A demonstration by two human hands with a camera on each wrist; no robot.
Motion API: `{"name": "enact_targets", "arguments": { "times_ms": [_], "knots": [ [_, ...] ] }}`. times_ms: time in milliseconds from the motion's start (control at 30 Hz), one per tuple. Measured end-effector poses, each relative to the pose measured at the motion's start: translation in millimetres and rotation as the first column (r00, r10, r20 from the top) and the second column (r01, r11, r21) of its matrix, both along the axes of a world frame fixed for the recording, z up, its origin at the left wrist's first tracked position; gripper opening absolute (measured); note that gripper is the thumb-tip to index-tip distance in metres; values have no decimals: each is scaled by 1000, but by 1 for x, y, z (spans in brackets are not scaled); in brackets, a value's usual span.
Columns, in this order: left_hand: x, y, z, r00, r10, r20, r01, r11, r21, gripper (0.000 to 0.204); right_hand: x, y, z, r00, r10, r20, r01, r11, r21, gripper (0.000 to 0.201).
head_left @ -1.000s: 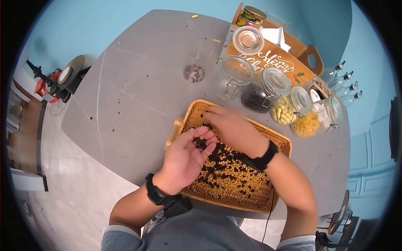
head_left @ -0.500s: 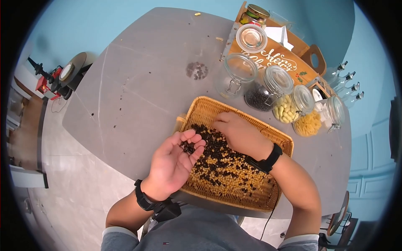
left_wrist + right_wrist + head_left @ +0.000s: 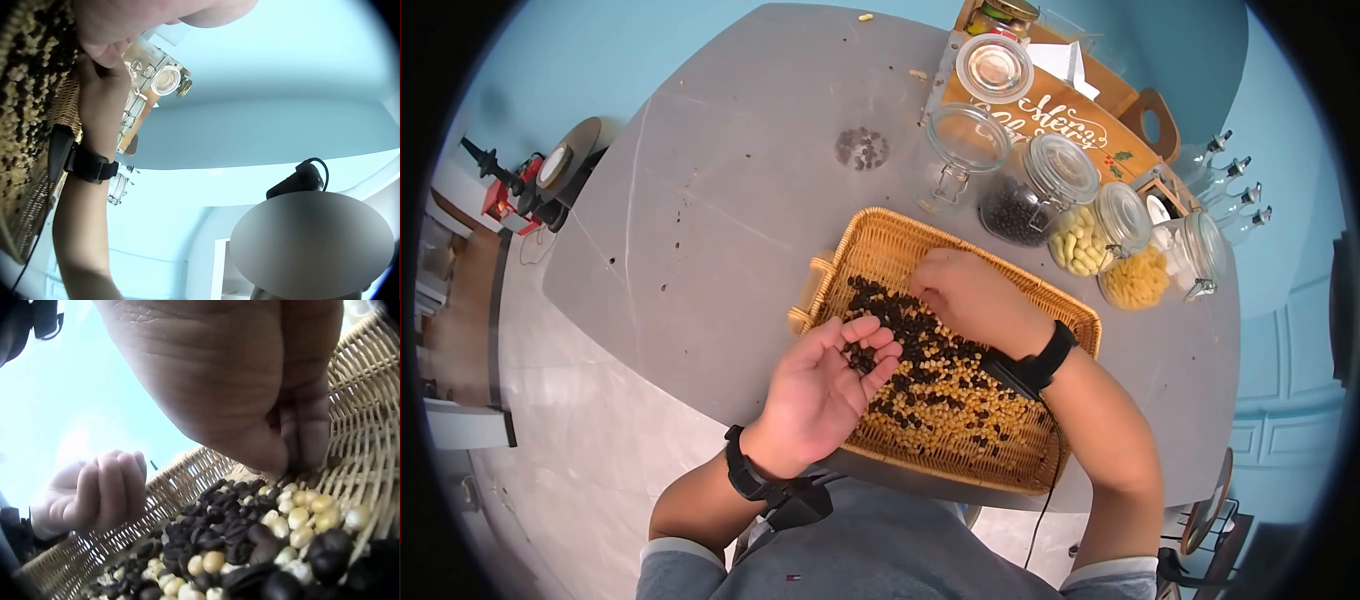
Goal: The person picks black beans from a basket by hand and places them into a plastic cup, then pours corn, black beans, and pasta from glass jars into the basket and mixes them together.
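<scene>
Person at a table, sorting by hand. The pale blue wall [image 3: 1272,330] rises beyond and to the right of the right grip. The grey table [image 3: 730,120] extends beyond both grips, with scattered specks left of the left grip. Beyond the right grip stand a wooden crate [image 3: 1145,145] and lidded jars [image 3: 1050,195]. The wicker basket [image 3: 870,240] lies beneath the right grip. The left grip [image 3: 825,395] is cupped around dark beans [image 3: 860,360]; the right grip [image 3: 975,290] has thumb and fingers together, low in the basket (whether a bean is between them cannot be told). Pale kernels [image 3: 945,410] lie nearer the body than the right grip, mixed with more dark beans. Step in hand, as judged: dark beans being picked out; the next move calls for a light, selective pinch and a steady left palm.
</scene>
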State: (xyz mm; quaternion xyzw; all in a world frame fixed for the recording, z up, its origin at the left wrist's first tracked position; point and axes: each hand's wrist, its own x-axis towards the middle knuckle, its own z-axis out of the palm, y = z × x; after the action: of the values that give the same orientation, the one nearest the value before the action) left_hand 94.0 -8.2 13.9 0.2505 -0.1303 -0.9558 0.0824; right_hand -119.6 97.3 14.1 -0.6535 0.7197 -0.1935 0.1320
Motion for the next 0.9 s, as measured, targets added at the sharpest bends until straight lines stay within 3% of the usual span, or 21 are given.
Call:
{"name": "enact_targets", "arguments": {
  "times_ms": [67, 100, 133, 167, 300, 367, 400, 433, 467, 500, 567, 667, 900],
  "knots": [
    [-2, 3, -2, 1000, -10, 15, 10, 1000, 3, 32, -1, 3, 14, 980, -92, 176, 100, 994, -38, 15],
    [-4, 4, -3, 1000, -3, 13, 3, 1000, 9, 32, -2, 5, 18, 981, -86, 174, 93, 995, -32, 15],
    [-6, 5, -5, 1000, -17, 22, 16, 1000, 18, 34, -4, 8, 22, 856, -218, 469, 202, 976, 85, 11],
    [-7, 6, -7, 999, -31, 31, 30, 999, 25, 35, -3, 8, 27, 629, -348, 696, 265, 937, 229, 8],
    [-13, 10, -9, 998, -63, -6, 64, 996, 60, 37, 15, 15, 52, 517, -261, 815, 158, 965, 209, 11],
    [-14, 12, -12, 998, -54, -28, 55, 998, 22, 38, 18, 17, 55, 761, -287, 581, 230, 958, 172, 21],
    [-13, 13, -11, 998, -53, -30, 54, 998, 24, 38, 13, 18, 49, 763, -288, 579, 229, 958, 174, 21],
    [-12, 12, -9, 999, -50, 1, 50, 999, 18, 39, 2, 20, 37, 930, -217, 298, 219, 975, 27, 24],
    [-12, 12, -8, 998, -48, 30, 48, 999, 11, 39, -3, 19, 30, 986, -162, -28, 158, 981, -109, 27],
    [-12, 12, -8, 999, -46, 27, 46, 999, 11, 39, -4, 19, 23, 987, -160, -31, 156, 982, -109, 27],
    [-10, 11, -9, 999, -49, 24, 48, 999, 23, 40, -1, 16, 13, 1000, 11, 17, -8, 985, -170, 34],
    [-9, 11, -15, 999, -45, 1, 45, 999, 28, 41, 2, 18, 10, 997, 31, -77, -38, 995, -91, 36],
    [-11, 11, -19, 998, -58, -1, 58, 997, 48, 42, 3, 26, 8, 1000, 3, -31, -2, 999, 33, 32]
  ]
}}
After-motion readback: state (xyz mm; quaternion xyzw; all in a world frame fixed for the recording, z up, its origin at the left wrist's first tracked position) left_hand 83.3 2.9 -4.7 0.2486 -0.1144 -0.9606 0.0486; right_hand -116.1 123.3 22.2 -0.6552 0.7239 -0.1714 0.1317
